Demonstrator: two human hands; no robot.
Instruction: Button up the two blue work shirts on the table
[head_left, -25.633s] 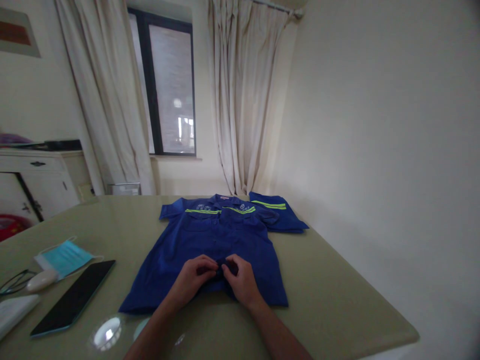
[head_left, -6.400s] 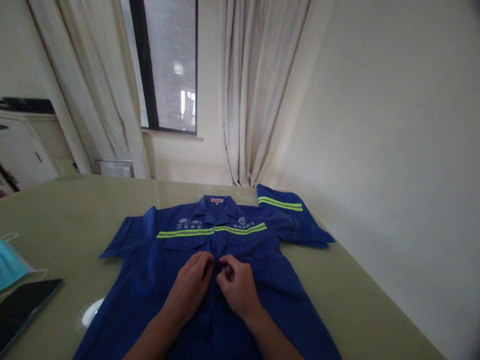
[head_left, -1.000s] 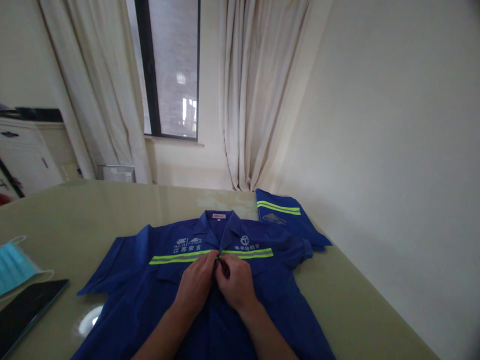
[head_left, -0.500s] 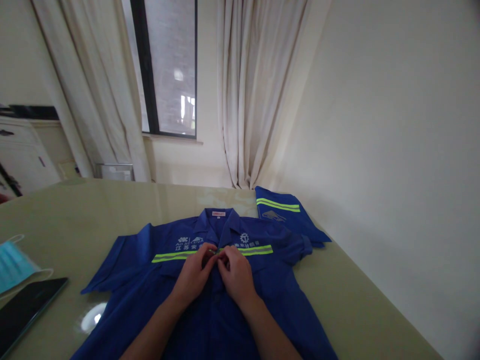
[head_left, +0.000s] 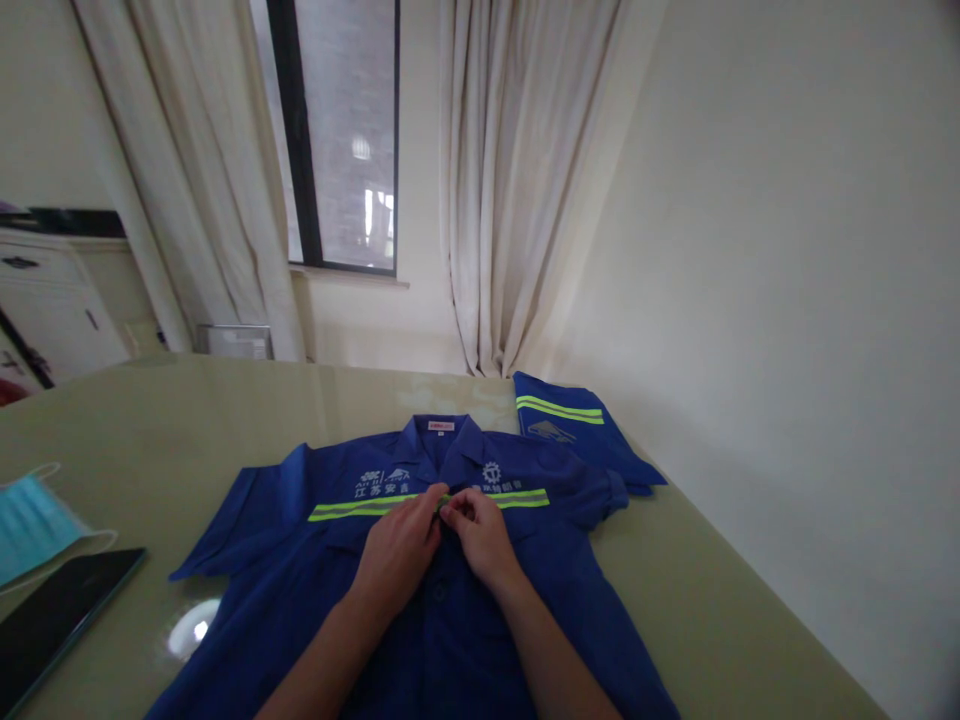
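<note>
A blue short-sleeved work shirt [head_left: 360,580] lies face up, its collar pointing away from me. A yellow-green reflective stripe [head_left: 341,511] crosses its chest, with pale logos and lettering above. At the front opening, level with the stripe, my left hand [head_left: 403,540] is closed on the shirt's edge. My right hand [head_left: 480,532] pinches the same spot from the other side, thumb and forefinger together. The fingertips of both hands nearly meet, and they hide most of what is between them. Lower on the front, a dark button [head_left: 439,592] shows.
A folded blue garment [head_left: 562,430] with a reflective band lies behind the right sleeve, by the wall. On the left of the glossy table [head_left: 247,410] are a light-blue face mask [head_left: 37,525] and a dark phone [head_left: 67,620]. Curtains [head_left: 502,180] hang beyond.
My left hand has turned so its back faces up more, with its fingers closer together. My right hand still pinches at the opening. The view has shifted slightly.
</note>
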